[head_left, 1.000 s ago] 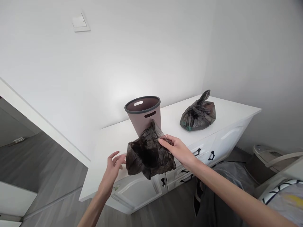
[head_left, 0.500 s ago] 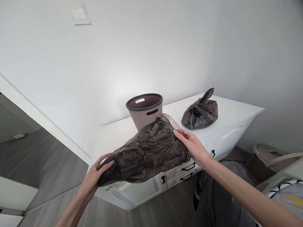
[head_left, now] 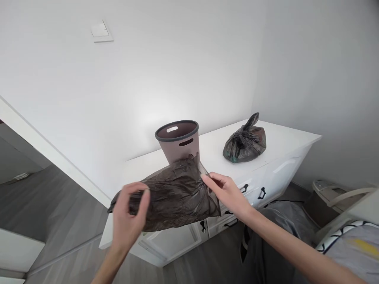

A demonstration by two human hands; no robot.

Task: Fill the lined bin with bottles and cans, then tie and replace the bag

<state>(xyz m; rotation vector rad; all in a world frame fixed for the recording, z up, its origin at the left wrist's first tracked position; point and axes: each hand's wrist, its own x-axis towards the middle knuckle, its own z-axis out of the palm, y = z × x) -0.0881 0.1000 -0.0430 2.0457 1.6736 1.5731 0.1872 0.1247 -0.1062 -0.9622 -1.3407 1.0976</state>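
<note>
A dark, see-through garbage bag (head_left: 177, 193) stretches sideways between my hands, in front of the bin. My right hand (head_left: 226, 193) pinches its right end between thumb and fingers. Thumb and index of my left hand (head_left: 130, 213) come together at the near side of the bag, in a pinch on the film; part of the bag extends left past this hand. Behind the bag stands a pinkish bin (head_left: 177, 148) with a dark rim and handle slots, its lower part hidden by the bag. A knotted, filled black bag (head_left: 245, 144) rests to the right.
Bin and knotted bag stand on a white cabinet (head_left: 284, 136) with dark handles, against the wall. A switch plate (head_left: 102, 33) is on the wall. At the lower right is a container with a pale handle (head_left: 352, 197). Grey wood-look floor (head_left: 71, 213) lies left.
My left hand has shifted right and up along the garbage bag, away from its left end. My right hand has moved a little left and down, keeping its pinch.
</note>
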